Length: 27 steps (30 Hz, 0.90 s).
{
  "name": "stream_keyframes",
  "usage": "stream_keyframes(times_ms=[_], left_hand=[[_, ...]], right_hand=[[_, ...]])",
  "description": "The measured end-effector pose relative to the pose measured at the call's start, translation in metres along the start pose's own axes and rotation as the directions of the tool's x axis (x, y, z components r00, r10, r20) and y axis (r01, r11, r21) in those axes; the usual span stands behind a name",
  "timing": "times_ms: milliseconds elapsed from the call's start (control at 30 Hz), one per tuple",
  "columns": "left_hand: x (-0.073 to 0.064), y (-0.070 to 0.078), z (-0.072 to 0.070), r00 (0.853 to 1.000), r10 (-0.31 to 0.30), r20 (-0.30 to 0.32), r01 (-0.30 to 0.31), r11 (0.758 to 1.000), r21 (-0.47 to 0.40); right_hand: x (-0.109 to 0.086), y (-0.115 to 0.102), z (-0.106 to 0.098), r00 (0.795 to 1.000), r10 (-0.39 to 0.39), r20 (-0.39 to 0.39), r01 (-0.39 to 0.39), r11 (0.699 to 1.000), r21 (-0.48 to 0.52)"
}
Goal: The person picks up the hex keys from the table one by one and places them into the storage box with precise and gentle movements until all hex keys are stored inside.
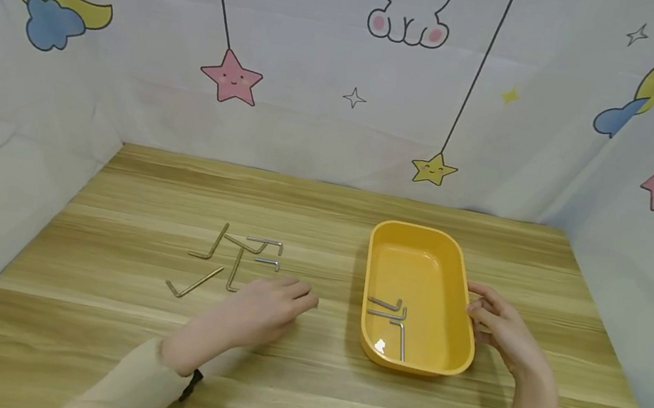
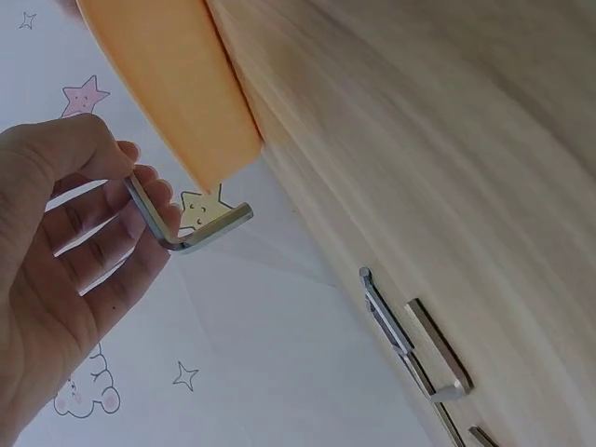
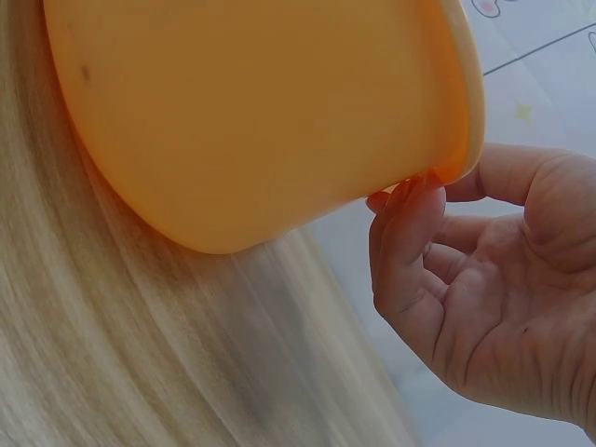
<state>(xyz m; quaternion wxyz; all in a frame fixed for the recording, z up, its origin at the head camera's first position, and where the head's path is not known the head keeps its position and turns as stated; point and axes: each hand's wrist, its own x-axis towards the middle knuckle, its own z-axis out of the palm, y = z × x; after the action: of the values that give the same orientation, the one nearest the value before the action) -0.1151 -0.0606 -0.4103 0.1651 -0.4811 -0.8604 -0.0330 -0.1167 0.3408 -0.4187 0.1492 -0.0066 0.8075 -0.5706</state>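
Observation:
My left hand (image 1: 267, 306) is over the wood-look table, between the loose hex keys and the yellow tray (image 1: 428, 279). In the left wrist view, its thumb and fingers pinch one end of a bent hex key (image 2: 214, 229); the head view hides that key behind the hand. My right hand (image 1: 501, 327) grips the tray's right side, thumb at the rim and fingers under it, as the right wrist view shows. Inside the tray, three silver hex keys (image 1: 402, 343) lie near its left wall.
Left of my left hand, several brass-coloured hex keys (image 1: 200, 282) lie scattered on the table (image 1: 294, 401). Two smaller silver hex keys (image 1: 265, 241) lie beside them. A white cloth (image 1: 312, 136) printed with stars and moons hangs behind the table and along both sides.

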Motion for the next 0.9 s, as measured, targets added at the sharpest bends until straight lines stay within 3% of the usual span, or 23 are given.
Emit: stream_keyframes(times_ms=[300,667,900], left_hand=[[0.014,0.001,0.003,0.995,-0.026,-0.096,0.024,1.000,-0.021],[0.029,0.000,0.001,0.993,-0.053,-0.102,0.047,0.997,-0.060],[0.039,-0.002,0.005,0.984,-0.057,-0.167,0.044,0.996,-0.080]], right_hand=[[0.001,0.001,0.000,1.000,-0.004,0.005,0.004,1.000,0.010],[0.002,0.002,0.000,1.000,0.013,-0.006,-0.013,1.000,-0.008],[0.001,0.002,0.000,1.000,0.009,-0.002,-0.009,1.000,-0.007]])
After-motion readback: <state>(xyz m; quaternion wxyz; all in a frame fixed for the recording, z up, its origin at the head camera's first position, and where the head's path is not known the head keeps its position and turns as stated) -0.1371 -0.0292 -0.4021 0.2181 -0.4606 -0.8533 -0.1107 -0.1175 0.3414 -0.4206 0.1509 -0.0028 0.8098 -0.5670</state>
